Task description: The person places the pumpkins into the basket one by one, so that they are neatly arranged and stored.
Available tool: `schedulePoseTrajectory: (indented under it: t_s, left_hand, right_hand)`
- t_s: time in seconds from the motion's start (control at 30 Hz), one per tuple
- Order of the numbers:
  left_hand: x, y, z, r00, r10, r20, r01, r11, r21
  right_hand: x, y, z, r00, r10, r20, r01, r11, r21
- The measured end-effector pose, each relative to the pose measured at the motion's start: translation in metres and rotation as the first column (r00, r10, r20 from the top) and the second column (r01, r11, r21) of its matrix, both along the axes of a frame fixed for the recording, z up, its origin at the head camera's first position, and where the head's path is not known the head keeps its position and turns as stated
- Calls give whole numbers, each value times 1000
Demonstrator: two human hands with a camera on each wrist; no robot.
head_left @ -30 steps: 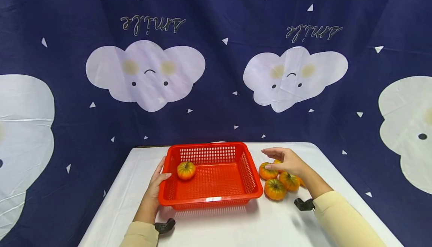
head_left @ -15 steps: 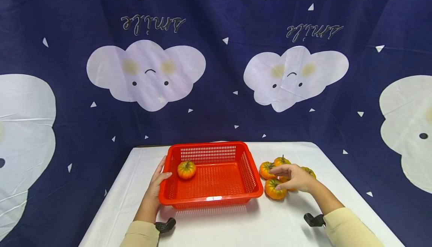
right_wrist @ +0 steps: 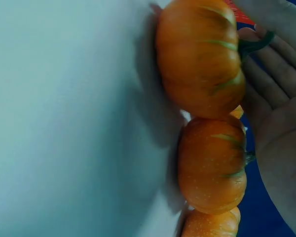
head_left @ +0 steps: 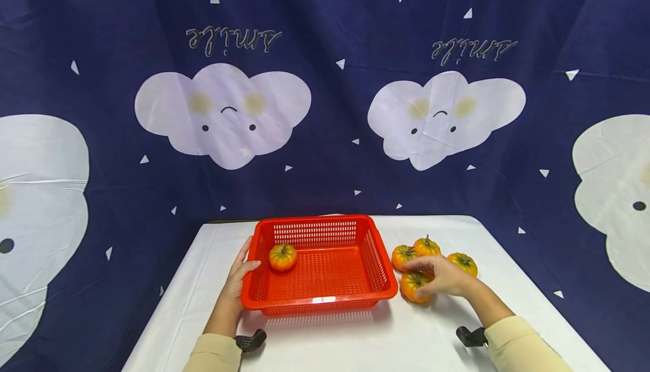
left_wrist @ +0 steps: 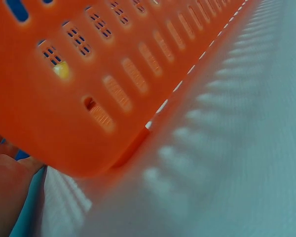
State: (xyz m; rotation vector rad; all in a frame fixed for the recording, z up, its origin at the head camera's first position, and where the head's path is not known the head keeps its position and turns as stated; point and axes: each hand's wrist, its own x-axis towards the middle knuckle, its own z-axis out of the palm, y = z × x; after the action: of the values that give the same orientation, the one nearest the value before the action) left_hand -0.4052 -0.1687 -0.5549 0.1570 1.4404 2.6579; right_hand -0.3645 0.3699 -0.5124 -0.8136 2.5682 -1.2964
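A red plastic basket [head_left: 325, 304] with slotted walls stands on the table, one small orange-green pumpkin [head_left: 282, 257] inside near its left wall. My left hand [head_left: 237, 278] holds the basket's left side, thumb over the rim and fingers along the outside. To the right of the basket, my right hand [head_left: 447, 276] is over the front pumpkin [head_left: 412, 286] of a small group, with fingers and thumb spread about its top. In the right wrist view, the palm faces the green stem of the nearest pumpkin [right_wrist: 200, 59], and a second pumpkin [right_wrist: 212, 165] sits right behind it.
Behind the right hand lie more pumpkins: one by the basket [head_left: 403, 256], one farther back [head_left: 426, 246] and one at the right [head_left: 463, 263]. A white cloth [head_left: 325, 349] covers the table. A dark blue curtain [head_left: 335, 191] with clouds hangs behind it.
My right hand has come down and toward the front of the group, onto the front pumpkin, uncovering the pumpkins at the back. The left hand stays on the basket.
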Motion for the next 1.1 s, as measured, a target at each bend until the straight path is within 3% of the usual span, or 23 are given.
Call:
schedulePoseTrajectory:
  t_s: [0.3, 0.67, 0.83, 1.0, 1.1]
  left_hand:
    - [2, 2, 3, 1000, 8, 14, -8, 1000, 9]
    - [5, -1, -1, 1000, 12, 18, -12, 1000, 20]
    - [7, 0, -1, 1000, 26, 18, -26, 1000, 7]
    - [4, 0, 0, 1000, 16, -5, -17, 1000, -9]
    - [3, 0, 0, 1000, 15, 1, -15, 1000, -9]
  right_hand:
    - [-2, -2, -4, 1000, -30, -4, 30, 996, 86]
    - [-5, -3, -1, 1000, -14, 0, 14, 1000, -15]
    - [-11, -2, 10, 1000, 5, 14, -4, 998, -60]
    - [-19, -2, 26, 996, -85, 38, 87, 996, -35]
    - [-25, -3, 35, 995, -92, 30, 93, 995, -42]
